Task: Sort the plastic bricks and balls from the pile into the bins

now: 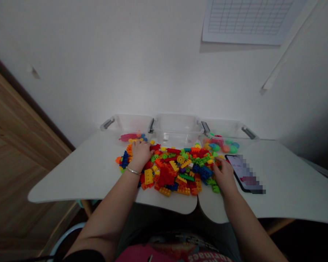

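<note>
A heap of toy building blocks [166, 174] in red, yellow, orange, green and blue is spread over the table's middle. My left hand [141, 154], a bangle at its wrist, rests over the heap's left side. Its fingers are apart and its thumb lies near a red piece [155, 147]. At the heap's right edge is my right hand [224, 173], thumb and fingers apart beside green blocks [215, 189] and dark blue ones [203, 171]. Nothing can be seen held in either hand, though some fingertips are hidden among the blocks.
Three clear plastic bins stand in a row against the wall: the left bin [131, 119], the middle bin [177, 122] and the right bin [224, 125]. Colourful pieces show through the outer two. A phone [242, 171] lies right of my right hand on the white table [284, 182].
</note>
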Demonstrator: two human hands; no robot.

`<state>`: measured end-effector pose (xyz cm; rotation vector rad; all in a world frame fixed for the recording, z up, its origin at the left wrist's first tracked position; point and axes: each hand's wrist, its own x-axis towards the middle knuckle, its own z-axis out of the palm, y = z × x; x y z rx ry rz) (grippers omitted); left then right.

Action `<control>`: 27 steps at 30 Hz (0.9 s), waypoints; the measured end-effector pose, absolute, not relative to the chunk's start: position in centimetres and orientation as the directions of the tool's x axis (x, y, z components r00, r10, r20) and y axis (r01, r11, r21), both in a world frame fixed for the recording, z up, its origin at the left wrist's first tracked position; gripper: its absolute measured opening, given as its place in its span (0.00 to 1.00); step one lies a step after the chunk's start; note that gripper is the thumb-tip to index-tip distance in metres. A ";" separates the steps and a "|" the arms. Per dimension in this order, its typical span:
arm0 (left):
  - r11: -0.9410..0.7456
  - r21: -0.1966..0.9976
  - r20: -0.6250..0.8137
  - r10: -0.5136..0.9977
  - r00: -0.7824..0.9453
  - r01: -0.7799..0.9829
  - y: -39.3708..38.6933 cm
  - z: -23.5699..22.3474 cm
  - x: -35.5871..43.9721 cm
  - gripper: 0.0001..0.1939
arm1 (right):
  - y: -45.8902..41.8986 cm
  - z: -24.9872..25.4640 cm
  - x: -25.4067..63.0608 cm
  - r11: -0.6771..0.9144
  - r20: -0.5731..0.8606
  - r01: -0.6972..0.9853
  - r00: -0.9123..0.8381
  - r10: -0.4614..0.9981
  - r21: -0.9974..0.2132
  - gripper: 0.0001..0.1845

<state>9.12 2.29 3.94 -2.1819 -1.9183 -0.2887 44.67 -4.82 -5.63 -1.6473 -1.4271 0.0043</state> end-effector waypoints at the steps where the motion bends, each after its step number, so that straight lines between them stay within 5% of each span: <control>1: -0.121 -0.028 0.287 0.950 0.124 0.992 2.3 4.0 9.1 0.14 | -4.8 -5.7 44.7 0.100 0.531 0.774 0.328 0.782 -0.625 0.25; 5: -0.155 0.077 0.291 0.948 0.127 0.985 2.2 4.6 8.5 0.13 | -4.8 -5.7 44.7 0.098 0.529 0.776 0.326 0.783 -0.623 0.25; 8: -0.261 0.350 0.368 0.922 0.124 0.900 2.2 5.3 7.5 0.12 | -4.8 -5.7 44.7 0.107 0.541 0.781 0.319 0.778 -0.616 0.25; 11: -0.324 0.642 0.501 0.863 -0.061 0.695 2.4 6.2 6.5 0.14 | -4.8 -5.7 44.6 0.113 0.552 0.787 0.315 0.772 -0.606 0.25; 14: -0.324 0.776 0.546 0.774 -0.320 0.541 3.3 7.2 5.4 0.15 | -4.8 -5.7 44.6 0.116 0.563 0.796 0.308 0.767 -0.594 0.24; 21: -0.184 0.757 0.538 0.721 -0.438 0.627 7.2 9.8 2.6 0.15 | -4.7 -5.8 44.8 0.116 0.556 0.793 0.306 0.773 -0.598 0.23; 27: 0.166 0.544 0.334 0.856 -0.394 0.822 8.0 11.3 2.8 0.18 | -4.7 -5.8 44.8 0.106 0.545 0.789 0.313 0.778 -0.605 0.22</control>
